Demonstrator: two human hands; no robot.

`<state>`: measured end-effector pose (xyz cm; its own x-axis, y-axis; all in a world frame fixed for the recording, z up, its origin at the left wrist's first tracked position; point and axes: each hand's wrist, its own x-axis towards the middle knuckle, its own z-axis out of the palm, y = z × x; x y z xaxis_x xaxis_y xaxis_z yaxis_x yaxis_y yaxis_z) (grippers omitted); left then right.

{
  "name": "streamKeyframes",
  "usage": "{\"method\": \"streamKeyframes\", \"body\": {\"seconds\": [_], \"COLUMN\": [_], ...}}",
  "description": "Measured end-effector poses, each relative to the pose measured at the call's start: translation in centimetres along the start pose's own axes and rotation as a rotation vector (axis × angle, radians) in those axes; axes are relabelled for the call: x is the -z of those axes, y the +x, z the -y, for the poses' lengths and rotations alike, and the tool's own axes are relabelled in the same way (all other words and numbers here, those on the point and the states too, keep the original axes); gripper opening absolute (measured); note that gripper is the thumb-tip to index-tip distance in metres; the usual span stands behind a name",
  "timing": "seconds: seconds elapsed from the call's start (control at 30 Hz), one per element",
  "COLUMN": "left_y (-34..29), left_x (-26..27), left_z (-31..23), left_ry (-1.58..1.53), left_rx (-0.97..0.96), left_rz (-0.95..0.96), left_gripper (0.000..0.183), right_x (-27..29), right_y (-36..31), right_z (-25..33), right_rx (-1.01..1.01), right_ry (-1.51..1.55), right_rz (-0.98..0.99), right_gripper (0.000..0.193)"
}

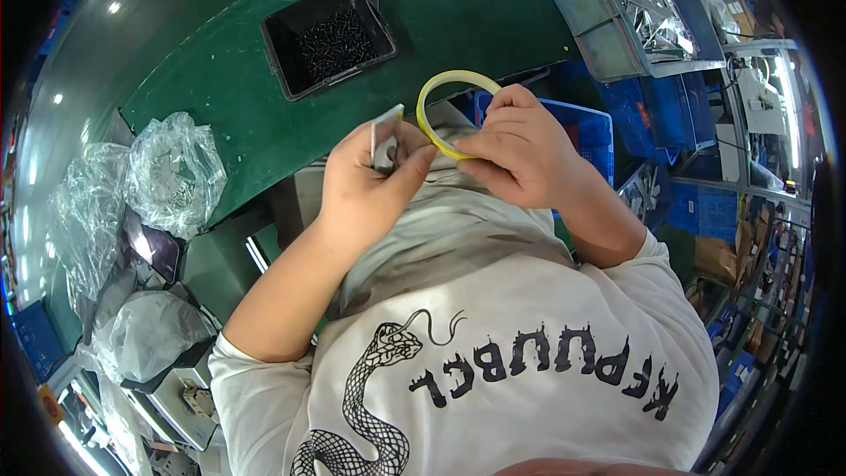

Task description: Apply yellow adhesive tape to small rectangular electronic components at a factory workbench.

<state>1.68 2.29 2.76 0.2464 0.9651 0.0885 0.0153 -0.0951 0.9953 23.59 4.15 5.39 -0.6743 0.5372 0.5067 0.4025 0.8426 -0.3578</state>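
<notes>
Above my lap, my left hand (363, 181) is closed on a small, flat grey metal piece (385, 138) with a hole or cut-out in it. A speck of yellow shows at its upper corner. My right hand (529, 145) grips a roll of yellow tape (426, 126), a thin ring, with fingers and thumb along its right side. The left thumb tip comes close to the ring's lower left edge; I cannot tell whether they touch or whether a strip of tape runs between them.
On the green table (211, 62), a black bin (280, 66) holds many small black parts. Clear plastic bags (176, 172) lie at the left. To the right stand a blue crate (601, 137) and a grey tray (608, 44) of shiny metal pieces, with shelving (749, 194) beyond.
</notes>
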Motion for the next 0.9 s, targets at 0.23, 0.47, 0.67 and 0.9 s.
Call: {"method": "streamKeyframes", "body": {"seconds": [0.23, 0.47, 0.67, 0.9], "left_y": [-0.5, 0.3, 0.1, 0.2], "left_x": [-0.3, 0.4, 0.4, 0.5], "left_z": [0.5, 0.0, -0.1, -0.3], "left_ry": [-0.018, 0.154, 0.297, 0.273], "left_rx": [-0.03, -0.108, -0.142, -0.024], "left_rz": [-0.059, -0.15, -0.128, -0.08], "left_gripper": [0.01, 0.015, 0.016, 0.012], "right_x": [0.3, 0.4, 0.2, 0.2], "right_y": [0.3, 0.3, 0.2, 0.1], "right_z": [0.1, 0.3, 0.3, 0.4], "right_rx": [-0.008, 0.022, 0.07, 0.087], "right_ry": [-0.027, -0.046, -0.084, -0.106], "right_rz": [-0.022, 0.02, 0.018, 0.057], "right_gripper": [0.031, 0.033, 0.034, 0.03]}}
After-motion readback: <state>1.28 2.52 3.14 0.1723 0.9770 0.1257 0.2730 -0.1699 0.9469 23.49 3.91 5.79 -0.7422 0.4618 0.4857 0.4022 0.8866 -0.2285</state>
